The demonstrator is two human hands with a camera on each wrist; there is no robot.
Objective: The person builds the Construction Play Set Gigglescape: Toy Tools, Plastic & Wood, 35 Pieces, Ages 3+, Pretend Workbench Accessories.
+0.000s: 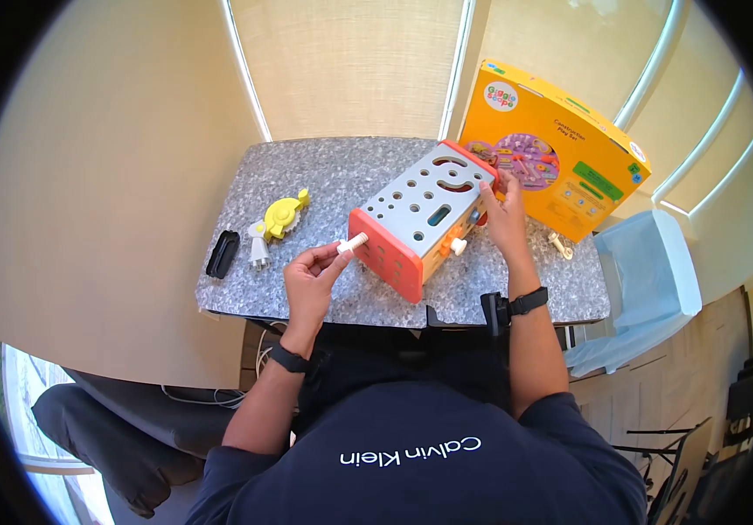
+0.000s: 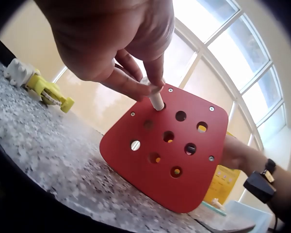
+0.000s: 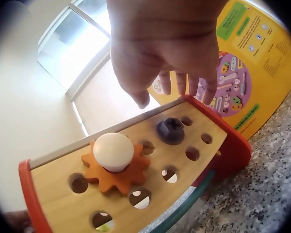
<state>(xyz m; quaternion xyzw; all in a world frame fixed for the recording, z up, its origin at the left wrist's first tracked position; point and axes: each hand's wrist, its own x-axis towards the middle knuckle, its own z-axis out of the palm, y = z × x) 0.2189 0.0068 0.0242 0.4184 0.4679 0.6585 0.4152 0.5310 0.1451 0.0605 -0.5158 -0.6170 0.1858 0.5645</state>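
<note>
A wooden toy workbench (image 1: 433, 197) with a grey, hole-filled top and red ends lies at an angle on the table. My left hand (image 1: 311, 280) pinches a cream peg (image 2: 157, 101) by its head, its shaft at an upper hole of the near red end panel (image 2: 160, 126). At the far end, my right hand (image 1: 506, 219) holds the workbench, thumb on the top edge and fingers over the red end. On the wooden side are an orange gear (image 3: 121, 171) with a cream knob (image 3: 113, 151) and a dark hex-headed bolt (image 3: 170, 131).
Left on the speckled table (image 1: 333, 175) lie a yellow toy piece (image 1: 282, 217) joined to a whitish part (image 1: 258, 247) and a black holder (image 1: 223, 254). A yellow box (image 1: 560, 149) stands behind, a small cream piece (image 1: 560, 245) beside it. A light-blue covered chair (image 1: 652, 271) is at right.
</note>
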